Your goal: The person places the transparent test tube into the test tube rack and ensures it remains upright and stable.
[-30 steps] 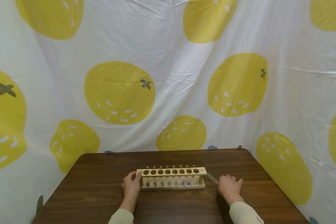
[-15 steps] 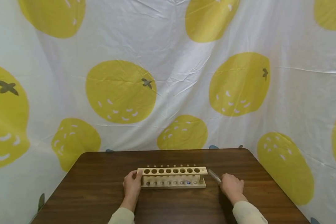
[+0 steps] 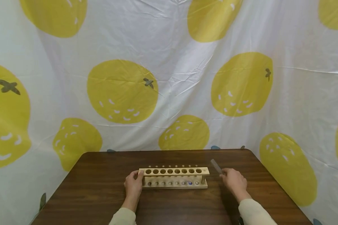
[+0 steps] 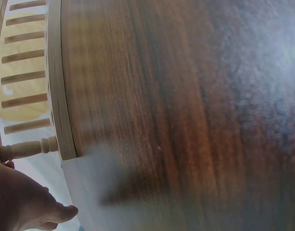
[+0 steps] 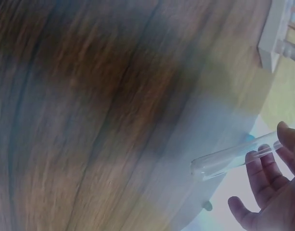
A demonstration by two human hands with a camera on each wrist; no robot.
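Note:
A wooden test tube rack [image 3: 173, 171] stands on the table, with a row of holes along its top board and matching recesses in its base. My left hand [image 3: 133, 187] grips the rack's left end, thumb at the top board; in the left wrist view that hand [image 4: 29, 199] is only partly visible. To the right of the rack, my right hand [image 3: 234, 181] holds a clear glass test tube [image 3: 216, 166], tilted up and to the left. In the right wrist view the tube [image 5: 219, 161] is pinched between thumb and fingers, its rimmed end pointing away from the hand [image 5: 282, 192].
The dark wood-grain table [image 3: 169, 209] carries the rack at its middle. A row of short pegs [image 3: 176, 166] rises along the rack's back. One base recess [image 3: 190, 183] shows blue. A white curtain [image 3: 183, 93] with yellow lemons hangs behind the table.
My right hand has drawn a little to the right and up, and the test tube has swung more upright, away from the rack's end. The left hand keeps its grip on the rack.

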